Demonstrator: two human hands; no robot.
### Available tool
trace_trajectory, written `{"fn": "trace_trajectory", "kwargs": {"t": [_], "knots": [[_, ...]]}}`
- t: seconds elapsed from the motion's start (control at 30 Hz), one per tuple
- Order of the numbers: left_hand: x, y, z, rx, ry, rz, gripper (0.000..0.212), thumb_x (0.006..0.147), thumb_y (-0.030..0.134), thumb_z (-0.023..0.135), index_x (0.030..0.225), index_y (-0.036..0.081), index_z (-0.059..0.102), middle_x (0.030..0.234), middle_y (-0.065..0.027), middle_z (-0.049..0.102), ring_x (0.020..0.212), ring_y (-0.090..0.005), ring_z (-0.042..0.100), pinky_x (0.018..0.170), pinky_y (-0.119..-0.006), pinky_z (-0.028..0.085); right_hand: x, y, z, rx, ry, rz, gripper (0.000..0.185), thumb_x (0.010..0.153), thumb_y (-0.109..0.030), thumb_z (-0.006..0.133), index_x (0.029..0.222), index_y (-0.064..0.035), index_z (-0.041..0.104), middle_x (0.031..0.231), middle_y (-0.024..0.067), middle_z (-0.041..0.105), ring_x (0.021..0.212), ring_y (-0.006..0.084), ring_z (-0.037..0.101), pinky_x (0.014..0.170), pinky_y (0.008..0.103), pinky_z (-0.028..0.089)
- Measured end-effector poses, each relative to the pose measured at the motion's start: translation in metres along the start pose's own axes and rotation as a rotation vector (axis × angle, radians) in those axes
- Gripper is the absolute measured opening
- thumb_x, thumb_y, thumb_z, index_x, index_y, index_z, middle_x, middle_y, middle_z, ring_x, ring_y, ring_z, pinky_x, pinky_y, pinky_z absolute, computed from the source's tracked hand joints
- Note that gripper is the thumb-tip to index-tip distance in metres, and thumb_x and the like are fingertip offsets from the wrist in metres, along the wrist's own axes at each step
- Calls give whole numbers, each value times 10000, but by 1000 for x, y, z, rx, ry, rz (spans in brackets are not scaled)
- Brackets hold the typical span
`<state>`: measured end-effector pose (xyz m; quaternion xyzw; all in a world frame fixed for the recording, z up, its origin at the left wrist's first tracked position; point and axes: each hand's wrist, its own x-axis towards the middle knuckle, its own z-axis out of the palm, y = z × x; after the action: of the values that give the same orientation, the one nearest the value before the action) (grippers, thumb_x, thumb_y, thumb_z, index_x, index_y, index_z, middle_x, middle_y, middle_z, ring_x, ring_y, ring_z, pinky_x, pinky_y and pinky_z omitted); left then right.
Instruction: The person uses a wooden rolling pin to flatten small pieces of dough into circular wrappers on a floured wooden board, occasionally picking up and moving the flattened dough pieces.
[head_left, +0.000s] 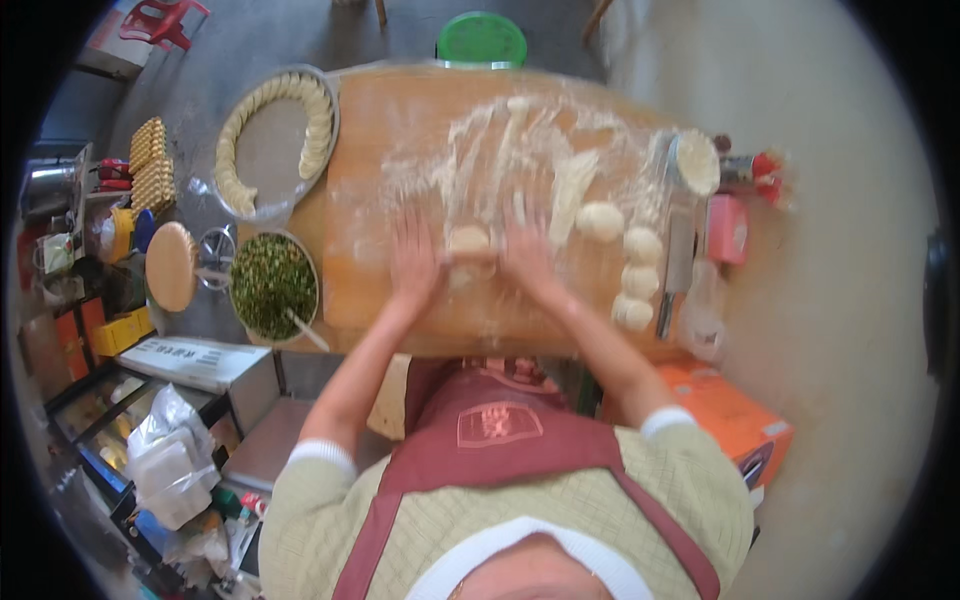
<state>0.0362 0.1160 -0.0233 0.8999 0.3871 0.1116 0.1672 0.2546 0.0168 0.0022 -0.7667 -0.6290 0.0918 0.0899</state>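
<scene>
Both hands are palm down on a floured wooden board (360, 292). Between my left hand (417, 251) and my right hand (527, 244) runs a blurred wooden rolling pin (472, 259), its ends under my palms. A small flattened piece of dough (470, 238) shows just beyond the pin. Right of my right hand sit several dough balls (600, 221), some in a column near a cleaver (679, 251). Left of the board, a round tray (274, 150) holds a curved row of folded dumplings. Below it is a bowl of chopped green filling (274, 281) with a spoon (307, 330).
A container of flour (696, 163) stands at the board's far right, near a pink box (727, 229) and a plastic bag (703, 315). An orange box (720, 420) is at lower right. A green stool (481, 39) stands beyond the board, and a round wooden stool (171, 266) at left.
</scene>
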Motion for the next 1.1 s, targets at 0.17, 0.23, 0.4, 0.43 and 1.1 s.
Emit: {"fn": "trace_trajectory", "kwargs": {"t": [0.17,0.23,0.4,0.43,1.1], "knots": [[12,2,-16,-41,81,-40,757,964,317,611,1534,-88,321,1636,-282,266,1530,-462,212,1243,-584,157,13,-4,1,247,233,118,563,997,-202,524,1507,-7,386,1619,253,308,1505,473,249,1226,564,238],[-33,11,-29,-112,47,109,698,945,266,645,1521,-34,390,1621,-261,322,1518,-452,260,1235,-587,181,-27,-9,-4,200,-42,-19,565,991,-204,541,1507,-30,389,1626,233,311,1509,450,259,1222,556,250],[-103,28,-15,-318,72,29,410,854,66,693,1257,78,618,1556,-230,447,1480,-422,362,1205,-567,286,1,-54,-8,423,232,161,290,873,-137,702,1144,-70,624,1261,195,586,1250,373,501,998,529,418],[-100,32,-17,-325,82,15,379,848,46,685,1222,70,623,1549,-227,457,1473,-421,375,1201,-560,298,5,-56,-1,405,254,194,241,861,-116,712,1081,-66,628,1181,185,604,1178,369,531,948,525,433],[-102,64,-46,-434,153,-90,290,801,-68,672,1074,21,637,1505,-273,493,1397,-435,473,1106,-492,404,-51,130,-74,439,603,692,201,882,-70,685,1062,-1,628,873,191,726,801,349,712,732,432,544]]}}
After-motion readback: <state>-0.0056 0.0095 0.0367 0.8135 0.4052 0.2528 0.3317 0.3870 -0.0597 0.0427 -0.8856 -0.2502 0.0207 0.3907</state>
